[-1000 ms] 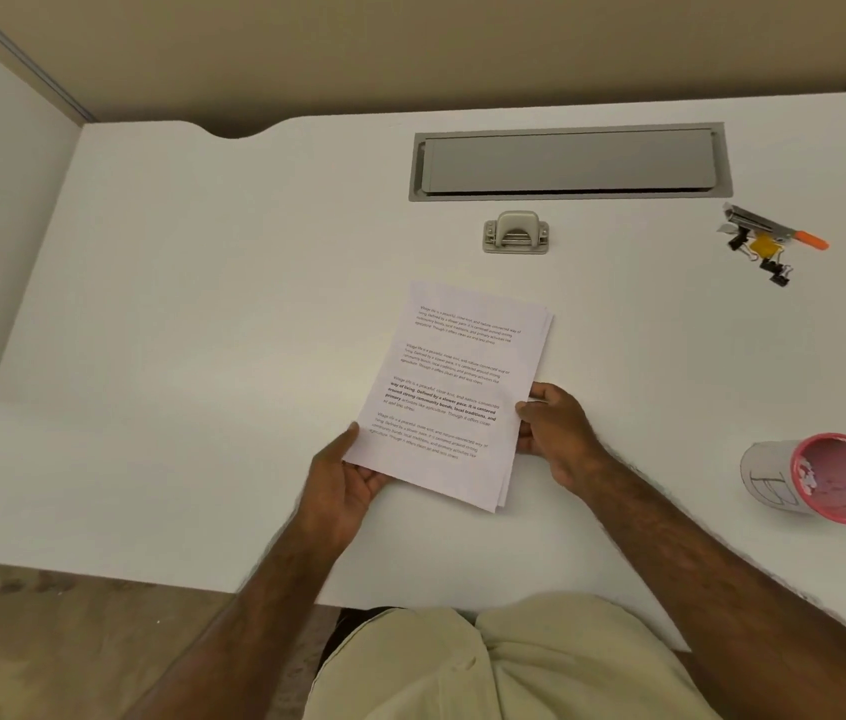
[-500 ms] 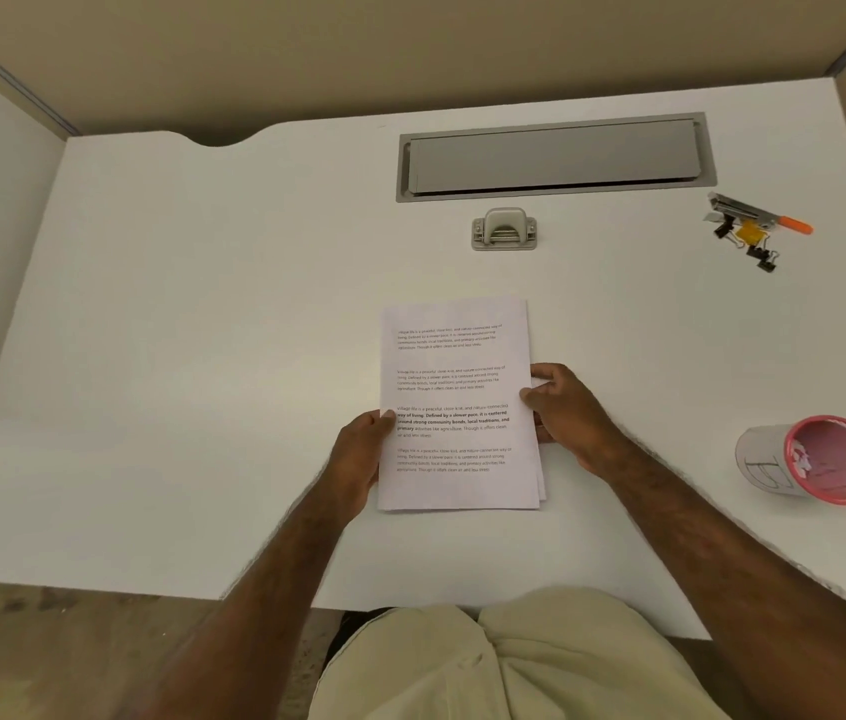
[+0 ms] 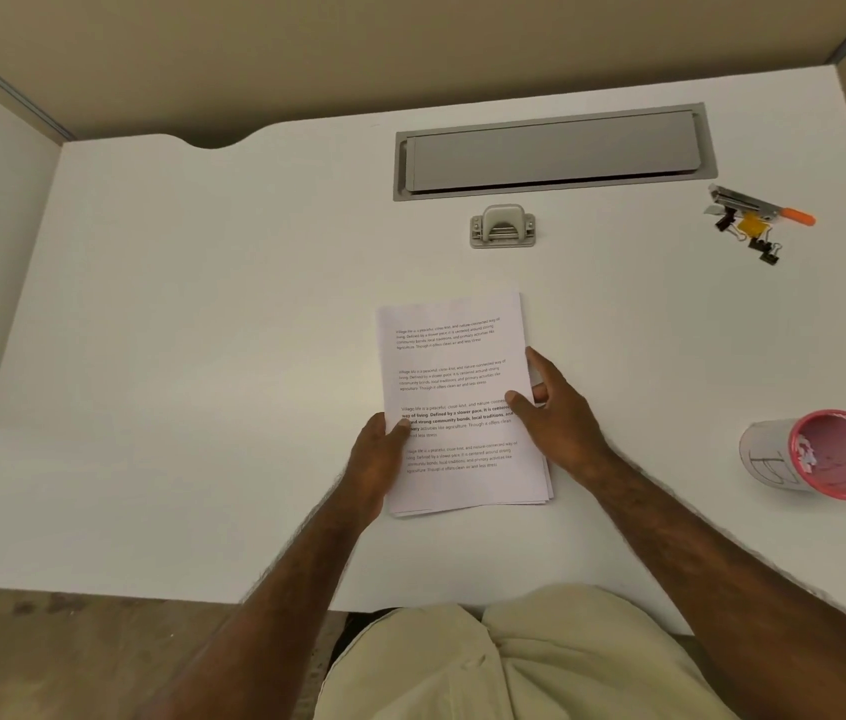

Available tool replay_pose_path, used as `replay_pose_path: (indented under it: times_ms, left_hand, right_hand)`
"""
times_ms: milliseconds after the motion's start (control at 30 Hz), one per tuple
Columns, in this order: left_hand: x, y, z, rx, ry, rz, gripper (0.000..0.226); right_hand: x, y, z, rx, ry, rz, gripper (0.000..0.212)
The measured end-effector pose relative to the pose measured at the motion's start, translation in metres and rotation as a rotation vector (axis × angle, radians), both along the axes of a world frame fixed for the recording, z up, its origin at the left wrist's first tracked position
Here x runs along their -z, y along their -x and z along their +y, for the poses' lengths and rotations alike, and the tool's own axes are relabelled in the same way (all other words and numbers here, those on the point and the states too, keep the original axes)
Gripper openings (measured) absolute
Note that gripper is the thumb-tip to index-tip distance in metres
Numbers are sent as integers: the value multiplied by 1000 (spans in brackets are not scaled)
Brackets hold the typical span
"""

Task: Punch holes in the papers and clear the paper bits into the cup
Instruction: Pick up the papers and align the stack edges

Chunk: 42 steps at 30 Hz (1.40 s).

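Left hand point(image 3: 377, 459) grips the left edge of the papers point(image 3: 457, 387), thumb over the printed top sheet. Right hand point(image 3: 553, 413) holds the right edge, thumb on the page, fingers alongside the stack's side. Papers lie flat near the front middle of the white desk point(image 3: 203, 314) (lower sheets peek out at the near right corner). Hole punch point(image 3: 503, 227) sits beyond the stack, apart. Pink-rimmed cup point(image 3: 815, 454) lies tipped at far right. Binder clips point(image 3: 753, 233) at back right, by an orange-tipped tool point(image 3: 761, 205).

Papers point(image 3: 454, 376) between both hands on desk point(image 3: 203, 314)
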<state>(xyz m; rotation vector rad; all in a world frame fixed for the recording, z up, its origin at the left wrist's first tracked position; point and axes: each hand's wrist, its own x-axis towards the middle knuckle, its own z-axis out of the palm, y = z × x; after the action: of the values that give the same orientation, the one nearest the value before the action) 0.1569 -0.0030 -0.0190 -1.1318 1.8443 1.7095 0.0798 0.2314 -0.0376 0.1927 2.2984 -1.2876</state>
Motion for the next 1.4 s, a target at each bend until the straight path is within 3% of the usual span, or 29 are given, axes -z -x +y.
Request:
replay_pose_path:
  times_ms: [267,467,767,1200,1400]
  left_hand:
    - [-2,-4,2,-37,-29,21,30]
    - [0,-16,-5,-35,31,-39,24]
    - [2,-8,-4,79,188,-14,27]
    - [9,-10,-11,275,325,2,34]
    - [12,-11,-10,327,386,-16,33]
  right_hand:
    - [-1,5,1,83,-28,-42,75]
    - [0,-2,5,102,-17,-63,35]
    - [1,-9,4,157,57,-215,13]
    - [-5,-12,-1,299,123,-300,19]
    - [-6,-21,-10,209,101,-246,23]
